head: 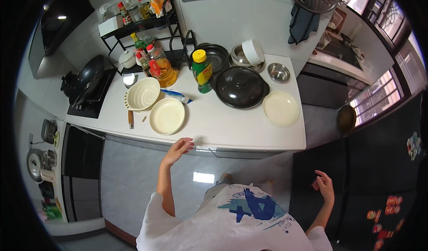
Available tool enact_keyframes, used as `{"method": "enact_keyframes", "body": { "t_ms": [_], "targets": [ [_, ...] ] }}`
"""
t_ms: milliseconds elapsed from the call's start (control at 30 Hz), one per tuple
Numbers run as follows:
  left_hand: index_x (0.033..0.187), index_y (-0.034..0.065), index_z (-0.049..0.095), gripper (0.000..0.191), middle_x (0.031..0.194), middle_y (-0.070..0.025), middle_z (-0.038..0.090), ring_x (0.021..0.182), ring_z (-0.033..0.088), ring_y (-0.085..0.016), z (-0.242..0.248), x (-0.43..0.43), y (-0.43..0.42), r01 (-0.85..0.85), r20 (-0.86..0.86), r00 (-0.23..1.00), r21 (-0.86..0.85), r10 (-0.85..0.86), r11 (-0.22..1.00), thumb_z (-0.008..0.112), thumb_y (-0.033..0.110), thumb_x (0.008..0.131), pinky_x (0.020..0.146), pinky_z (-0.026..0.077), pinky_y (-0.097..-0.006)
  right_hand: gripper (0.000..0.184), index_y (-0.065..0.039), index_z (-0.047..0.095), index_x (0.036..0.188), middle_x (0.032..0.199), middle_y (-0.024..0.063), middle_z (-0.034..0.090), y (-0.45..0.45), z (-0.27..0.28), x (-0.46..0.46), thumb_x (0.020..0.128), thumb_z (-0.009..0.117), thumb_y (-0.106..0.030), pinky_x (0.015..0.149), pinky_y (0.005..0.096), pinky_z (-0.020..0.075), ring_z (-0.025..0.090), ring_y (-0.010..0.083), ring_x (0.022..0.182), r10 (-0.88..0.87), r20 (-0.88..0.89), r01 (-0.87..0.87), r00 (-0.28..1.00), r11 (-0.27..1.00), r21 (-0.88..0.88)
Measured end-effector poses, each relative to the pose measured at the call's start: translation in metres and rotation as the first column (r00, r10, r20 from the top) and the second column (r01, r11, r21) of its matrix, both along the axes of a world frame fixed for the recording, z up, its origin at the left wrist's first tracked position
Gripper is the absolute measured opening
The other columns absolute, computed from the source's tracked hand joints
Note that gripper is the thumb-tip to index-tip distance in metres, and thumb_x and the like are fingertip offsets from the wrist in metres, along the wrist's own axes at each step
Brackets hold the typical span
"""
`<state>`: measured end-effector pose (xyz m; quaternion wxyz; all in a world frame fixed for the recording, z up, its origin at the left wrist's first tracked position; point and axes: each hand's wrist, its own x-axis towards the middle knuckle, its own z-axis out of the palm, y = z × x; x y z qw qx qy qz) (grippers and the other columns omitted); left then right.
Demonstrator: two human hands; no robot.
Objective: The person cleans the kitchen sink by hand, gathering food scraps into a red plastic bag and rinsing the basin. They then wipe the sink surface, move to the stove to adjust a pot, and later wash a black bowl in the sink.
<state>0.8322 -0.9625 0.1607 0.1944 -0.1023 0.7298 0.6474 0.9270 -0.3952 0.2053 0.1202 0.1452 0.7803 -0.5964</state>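
Note:
My left hand [177, 150] hangs in the air just off the counter's front edge, fingers apart and nothing in them. Nearest to it on the counter is a round cream dish [167, 116]. A ribbed cream bowl [143, 94] stands behind that dish, with a wooden-handled utensil [130, 119] beside it. My right hand [322, 184] is raised at the right, before the black refrigerator, with its fingers bent and apart; no held object shows. A black lidded pot [240, 87] and a cream plate [280, 108] rest on the counter's right part.
A green bottle with a yellow cap [202, 72] and an oil jug [162, 67] stand farther back. At the left are a wok [90, 79] and a black rack [140, 25]. A steel bowl [278, 72] sits at the right. The refrigerator [321, 170] bounds the right side.

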Motion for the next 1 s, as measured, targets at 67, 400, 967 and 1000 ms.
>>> {"method": "enact_keyframes", "body": {
  "t_ms": [67,400,967,1000],
  "targets": [
    [0.112,0.0080,0.049,0.031,0.105,-0.0049,0.056,0.093,0.054,-0.014,0.000,-0.014,0.021,-0.045,-0.038,0.998,-0.007,0.045,0.999,0.047,0.028,0.089,0.081,0.041,-0.0271,0.032,-0.001,0.049,0.118,0.054,-0.0039,0.040,0.014,0.052,-0.022,0.086,0.048,-0.009,0.041,0.0179,0.0303,0.039,0.0032,0.045,0.032,-0.195,-0.022,0.980,0.998,0.055],
    [0.114,0.0069,0.049,0.030,0.104,-0.0050,0.057,0.094,0.054,-0.015,0.015,0.060,0.155,-0.433,0.044,0.901,-0.007,0.432,0.902,0.046,0.024,0.089,0.082,0.042,-0.0288,0.026,0.000,0.060,0.097,0.039,-0.0032,0.039,0.100,0.150,-0.200,0.081,0.061,-0.021,0.033,0.0196,0.0290,0.033,0.0076,0.030,0.262,-0.923,-0.782,0.282,0.620,-0.063],
    [0.116,0.0056,0.047,0.030,0.103,-0.0055,0.058,0.094,0.054,-0.014,0.023,0.046,0.239,-0.536,-0.025,0.843,-0.123,0.537,0.835,0.044,0.020,0.090,0.082,0.041,-0.0286,0.033,0.000,0.051,0.114,0.061,0.0023,0.051,0.118,0.092,-0.282,0.083,0.044,-0.003,0.048,0.0185,0.0355,0.044,0.0063,0.050,0.612,-0.244,-0.635,0.753,0.772,-0.026],
    [0.117,0.0053,0.046,0.030,0.103,-0.0055,0.058,0.094,0.054,-0.014,0.030,0.042,0.248,-0.509,-0.023,0.859,-0.130,0.511,0.851,0.044,0.019,0.090,0.083,0.041,-0.0283,0.032,-0.001,0.051,0.114,0.061,0.0025,0.052,0.122,0.087,-0.289,0.083,0.044,-0.003,0.048,0.0187,0.0352,0.045,0.0063,0.051,0.598,-0.246,-0.630,0.763,0.773,-0.074]
  ]
}}
